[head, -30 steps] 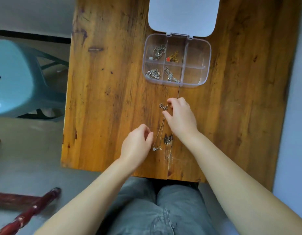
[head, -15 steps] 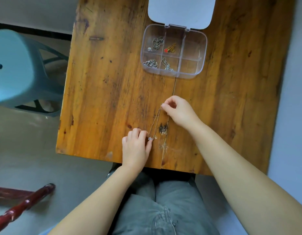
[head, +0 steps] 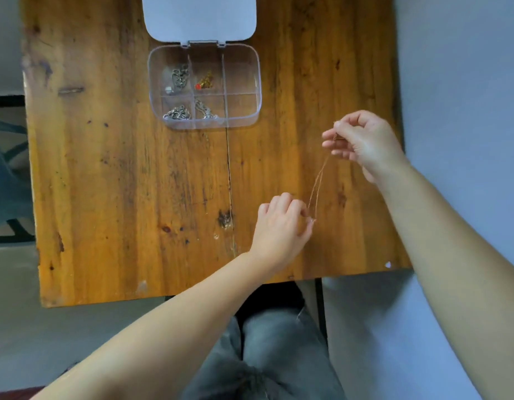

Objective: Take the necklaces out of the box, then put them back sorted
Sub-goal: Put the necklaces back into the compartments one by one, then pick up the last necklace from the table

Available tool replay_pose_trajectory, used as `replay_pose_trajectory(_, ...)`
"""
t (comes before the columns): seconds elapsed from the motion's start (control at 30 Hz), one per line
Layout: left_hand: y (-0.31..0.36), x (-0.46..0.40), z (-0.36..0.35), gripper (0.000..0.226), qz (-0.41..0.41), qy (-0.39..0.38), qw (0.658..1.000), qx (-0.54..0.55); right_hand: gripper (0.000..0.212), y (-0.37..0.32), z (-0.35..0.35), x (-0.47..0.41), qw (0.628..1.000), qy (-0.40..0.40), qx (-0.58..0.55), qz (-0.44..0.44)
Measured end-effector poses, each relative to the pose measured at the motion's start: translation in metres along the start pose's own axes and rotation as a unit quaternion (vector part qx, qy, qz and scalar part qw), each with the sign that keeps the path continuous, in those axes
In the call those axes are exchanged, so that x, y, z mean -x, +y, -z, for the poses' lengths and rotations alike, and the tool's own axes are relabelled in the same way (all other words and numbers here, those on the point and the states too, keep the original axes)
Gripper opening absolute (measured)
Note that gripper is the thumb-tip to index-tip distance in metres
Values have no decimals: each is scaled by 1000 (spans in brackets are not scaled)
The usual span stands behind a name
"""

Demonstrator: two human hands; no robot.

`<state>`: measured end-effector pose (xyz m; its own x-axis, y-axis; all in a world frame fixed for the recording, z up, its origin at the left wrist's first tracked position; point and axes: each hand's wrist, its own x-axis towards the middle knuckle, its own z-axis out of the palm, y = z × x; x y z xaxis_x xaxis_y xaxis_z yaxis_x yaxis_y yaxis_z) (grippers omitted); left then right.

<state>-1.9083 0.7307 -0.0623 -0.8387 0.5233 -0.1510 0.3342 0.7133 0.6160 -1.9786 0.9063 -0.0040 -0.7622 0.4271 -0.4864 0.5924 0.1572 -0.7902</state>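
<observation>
A thin necklace chain (head: 317, 184) is stretched between my two hands over the right part of the wooden table (head: 120, 168). My right hand (head: 362, 141) pinches its upper end; my left hand (head: 281, 226) pinches the lower end with a small pendant (head: 313, 220). The clear compartment box (head: 241, 82) stands open at the back, lid flat behind it. Its left compartments hold silver necklaces (head: 177, 114), the upper middle one a gold necklace with a red piece (head: 205, 82), and the lower middle another silver chain (head: 205, 111). The two right compartments look empty.
The box's white lid (head: 199, 15) lies flat at the table's far edge. A crack (head: 229, 168) runs down the table's middle. A teal stool (head: 4, 168) stands at the left, beyond the table edge. My grey trousers (head: 267, 356) show below the near edge.
Both hands have moved to the right across the table with the necklace, and the chain is now pulled out longer between them. The view has also shifted.
</observation>
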Motion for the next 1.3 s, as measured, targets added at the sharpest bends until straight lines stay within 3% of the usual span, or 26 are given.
replay_pose_trajectory(0.17,28,-28,-47,17,-34,-27,999,-2,12,26,21,-42,989,53,139,-13)
replay_pose_trajectory(0.47,26,-38,-62,25,-39,-44,996,-66,16,62,26,-59,935,40,348,50)
replay_pose_trajectory(0.57,15,-44,-30,25,-33,-21,999,-7,26,45,24,-63,950,45,304,45)
replay_pose_trajectory(0.73,-70,-79,92,19,26,169,985,20,33,-15,-2,-90,982,41,181,39)
replay_pose_trajectory(0.83,-130,-119,168,17,115,245,962,44,30,-59,-46,-111,984,19,157,76)
replay_pose_trajectory(0.9,-161,-158,199,26,201,235,948,74,33,-86,-78,-126,981,22,162,104)
replay_pose_trajectory(1.0,-186,-207,220,39,296,152,931,149,40,-116,-117,-150,986,14,141,86)
replay_pose_trajectory(1.1,-187,-230,223,22,274,93,930,228,33,-126,-130,-169,996,18,77,38)
replay_pose_trajectory(1.3,-186,-219,231,14,213,133,929,272,29,-123,-112,-166,999,12,21,33)
